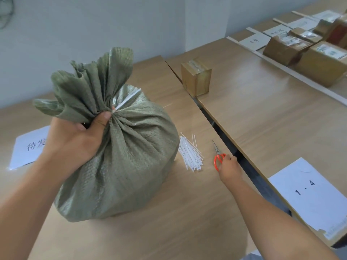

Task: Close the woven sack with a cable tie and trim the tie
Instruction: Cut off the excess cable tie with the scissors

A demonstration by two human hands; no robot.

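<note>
A wooden table point(187, 212) fills the lower part of the view, with a second table point(262, 102) set just beside it across a narrow dark gap on the right. On the near table stands the sack point(120, 166), green, woven and full, upright a little left of centre. Its mouth is gathered into a tight neck, above which the loose fabric fans out in pleats. A white tie point(127, 99) circles the neck, and its long free tail sticks up and to the right, untrimmed.

The left hand point(75, 141) grips the sack's neck from the left, its fingers clamped around the bunched fabric and the thumb pressed just under the tie. The right hand point(230, 168) reaches out over the table to the right of the sack, and its fingers are curled onto the red handles of the scissors point(217, 156), whose closed blades point away from the person and lie on the table near its edge.

Between sack and scissors lies a bundle of spare ties point(190, 154), white and loosely fanned. A sheet point(26, 149) with printed characters lies left of the sack, partly hidden by the left forearm. Another sheet point(311, 196), marked "1 - 4", lies on the second table at right, and a small taped box point(196, 76) stands farther back near the gap.
</note>
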